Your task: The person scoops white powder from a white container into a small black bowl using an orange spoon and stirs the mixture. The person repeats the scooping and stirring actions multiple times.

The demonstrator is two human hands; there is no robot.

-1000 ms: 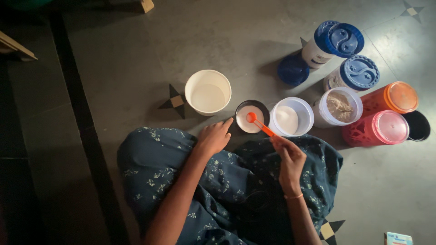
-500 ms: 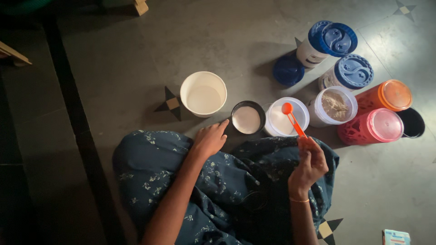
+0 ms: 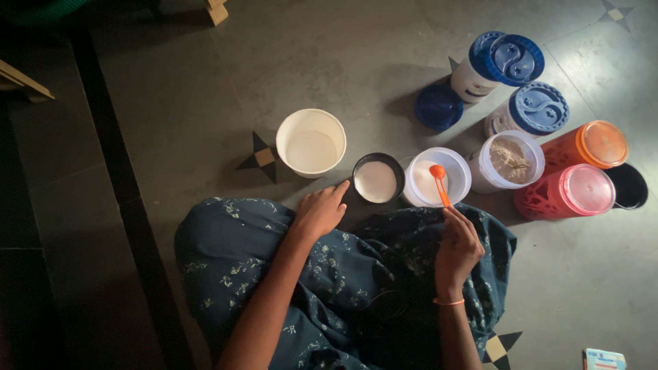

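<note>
My right hand (image 3: 458, 245) pinches the handle of an orange measuring spoon (image 3: 439, 181), whose bowl hangs over an open white jar (image 3: 437, 177) holding white powder. To its left a small dark bowl (image 3: 378, 178) with white powder stands on the floor. My left hand (image 3: 319, 210) rests on my knee, fingertips touching that bowl's near rim. A wide white tub (image 3: 311, 142) with a little white powder stands farther left.
To the right stand an open white jar of brownish powder (image 3: 508, 160), an orange jar (image 3: 593, 146), a red jar (image 3: 566, 192), a dark cup (image 3: 629, 186), two blue-lidded jars (image 3: 531, 110) and a loose blue lid (image 3: 439, 107). A small carton (image 3: 603, 359) lies bottom right.
The spoon left the dark bowl, swung right over the open white jar, and now dips lower toward its powder. My left hand has stayed at the bowl's rim.
</note>
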